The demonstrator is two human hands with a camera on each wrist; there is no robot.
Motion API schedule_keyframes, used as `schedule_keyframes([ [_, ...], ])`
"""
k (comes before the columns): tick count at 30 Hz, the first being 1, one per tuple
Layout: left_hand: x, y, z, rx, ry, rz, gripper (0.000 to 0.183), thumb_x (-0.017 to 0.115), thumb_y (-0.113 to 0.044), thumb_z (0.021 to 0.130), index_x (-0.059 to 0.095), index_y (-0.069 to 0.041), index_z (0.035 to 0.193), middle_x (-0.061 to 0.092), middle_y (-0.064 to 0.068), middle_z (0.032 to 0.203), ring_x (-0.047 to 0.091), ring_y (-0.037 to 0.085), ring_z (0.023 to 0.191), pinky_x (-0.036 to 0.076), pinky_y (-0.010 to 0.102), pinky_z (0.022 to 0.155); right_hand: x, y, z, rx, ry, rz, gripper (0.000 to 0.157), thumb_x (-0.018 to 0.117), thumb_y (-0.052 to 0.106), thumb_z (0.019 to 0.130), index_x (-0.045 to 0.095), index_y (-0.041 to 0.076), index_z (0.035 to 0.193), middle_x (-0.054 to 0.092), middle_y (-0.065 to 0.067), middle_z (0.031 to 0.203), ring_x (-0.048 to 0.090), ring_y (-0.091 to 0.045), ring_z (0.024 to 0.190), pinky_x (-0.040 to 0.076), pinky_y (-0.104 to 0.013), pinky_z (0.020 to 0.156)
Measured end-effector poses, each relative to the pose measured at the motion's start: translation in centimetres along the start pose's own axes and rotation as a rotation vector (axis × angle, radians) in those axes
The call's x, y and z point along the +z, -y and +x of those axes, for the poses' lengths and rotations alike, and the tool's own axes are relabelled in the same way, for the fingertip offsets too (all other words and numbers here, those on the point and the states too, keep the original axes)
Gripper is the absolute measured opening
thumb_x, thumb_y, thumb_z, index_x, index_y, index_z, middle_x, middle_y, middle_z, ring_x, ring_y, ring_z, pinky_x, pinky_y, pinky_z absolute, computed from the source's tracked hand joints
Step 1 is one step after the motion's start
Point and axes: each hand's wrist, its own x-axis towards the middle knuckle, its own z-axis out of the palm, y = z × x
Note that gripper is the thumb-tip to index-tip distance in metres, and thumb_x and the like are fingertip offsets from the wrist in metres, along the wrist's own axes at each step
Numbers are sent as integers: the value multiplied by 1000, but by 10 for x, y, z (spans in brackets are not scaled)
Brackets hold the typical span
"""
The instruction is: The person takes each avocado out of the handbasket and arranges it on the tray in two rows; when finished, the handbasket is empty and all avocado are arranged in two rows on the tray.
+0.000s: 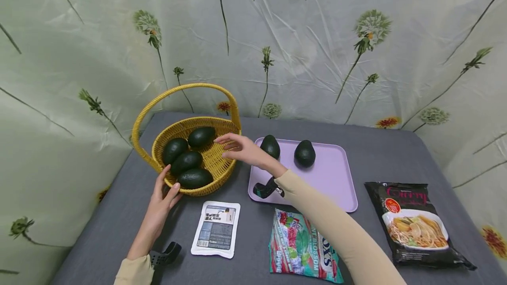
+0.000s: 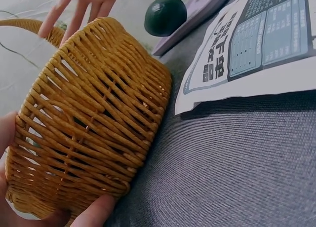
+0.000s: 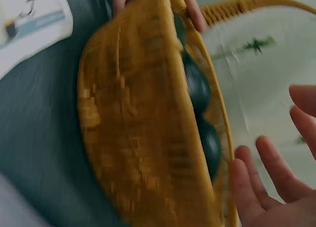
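A yellow woven basket (image 1: 216,164) with an arched handle holds several dark green avocados (image 1: 195,178). My left hand (image 1: 157,208) grips the basket's near-left side, with fingers at the rim and on the weave in the left wrist view. Over the basket's right rim is my right hand (image 1: 244,150), its fingers loosely spread and holding nothing. In the right wrist view those fingers (image 3: 279,180) show beside the rim, near the avocados inside. To the right, a lilac tray (image 1: 332,188) carries an avocado (image 1: 305,154) and another avocado (image 1: 270,146), partly hidden behind my right wrist.
A white flat packet (image 1: 216,228) lies in front of the basket. A teal and red bag (image 1: 299,245), partly covered by my right sleeve, lies before the tray. At the right is a black curry noodle pack (image 1: 416,228). A flower-printed curtain (image 1: 309,56) hangs behind the grey table.
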Motion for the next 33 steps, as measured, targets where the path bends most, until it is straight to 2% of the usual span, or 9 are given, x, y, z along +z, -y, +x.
schedule_keyframes([
  [4, 1, 0, 2, 0, 12, 1, 71, 50, -30, 101, 4, -26, 155, -6, 14, 156, 17, 40, 138, 32, 51, 103, 23, 2, 20, 12, 159, -41, 38, 59, 2, 93, 52, -4, 130, 50, -21, 132, 47, -34, 121, 42, -32, 100],
  [9, 1, 0, 2, 5, 19, 15, 73, 50, -30, 101, 2, -26, 155, -5, 16, 156, 17, 43, 137, 32, 52, 104, 41, 4, 37, 122, 315, -70, 36, 60, 4, 93, 56, 0, 129, 53, -11, 132, 42, -27, 126, 41, -24, 98],
  [13, 1, 1, 2, 10, 23, 13, 72, 50, -30, 101, 2, -27, 155, -4, 17, 156, 19, 42, 136, 32, 52, 104, 48, 2, 44, 193, 399, -119, 36, 61, 5, 91, 59, 4, 127, 54, -7, 132, 43, -22, 126, 40, -22, 97],
  [20, 1, 1, 1, 5, 16, 8, 72, 50, -30, 101, 1, -29, 155, -4, 14, 156, 20, 37, 137, 31, 50, 104, 56, -2, 54, 224, 516, -194, 43, 61, 4, 92, 55, 7, 134, 48, -8, 139, 41, -21, 126, 38, -23, 98],
  [23, 1, 2, 0, 4, 17, 8, 72, 50, -30, 101, 1, -29, 155, -5, 13, 156, 19, 36, 138, 31, 50, 105, 59, -3, 56, 228, 541, -226, 44, 60, 4, 92, 52, 9, 136, 44, -8, 141, 39, -21, 128, 37, -23, 98],
  [27, 0, 3, 0, 7, 19, 3, 72, 49, -29, 102, 1, -29, 154, -4, 14, 156, 17, 37, 138, 30, 51, 105, 63, -4, 54, 207, 512, -277, 42, 61, 10, 94, 52, 11, 135, 45, -8, 141, 41, -18, 126, 37, -24, 99],
  [33, 0, 2, 0, 9, 21, 1, 71, 48, -28, 102, 1, -30, 154, -4, 14, 156, 18, 37, 137, 30, 52, 105, 53, 2, 48, 178, 468, -198, 42, 59, 16, 95, 51, 10, 136, 45, -5, 141, 43, -13, 121, 37, -24, 98],
])
